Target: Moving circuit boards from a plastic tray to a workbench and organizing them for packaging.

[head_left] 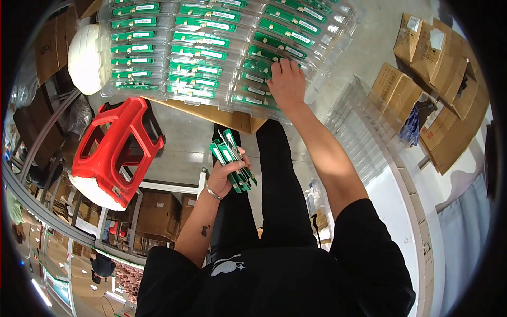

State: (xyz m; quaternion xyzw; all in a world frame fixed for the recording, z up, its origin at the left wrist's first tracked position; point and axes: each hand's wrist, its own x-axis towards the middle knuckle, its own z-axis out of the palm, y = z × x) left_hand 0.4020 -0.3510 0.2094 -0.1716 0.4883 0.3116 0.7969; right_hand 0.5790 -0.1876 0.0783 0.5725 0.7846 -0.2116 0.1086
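- Left hand (pixel 224 177) grips a bunch of green circuit boards (pixel 226 153), thumb across, likely to keep them together.
- Right hand (pixel 288 84) at clear blister tray (pixel 163 50); can't tell if it's pinching anything.
- Tray's slots presumably keep seated boards (pixel 199 53) apart.

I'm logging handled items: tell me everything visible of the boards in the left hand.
The boards are narrow green strips, apparently printed circuit boards, with pale label-like patches. Several form an uneven, slanting bundle, ends fanned. The left hand grips them, thumb across, seen against the left trouser leg. Their count is unclear.
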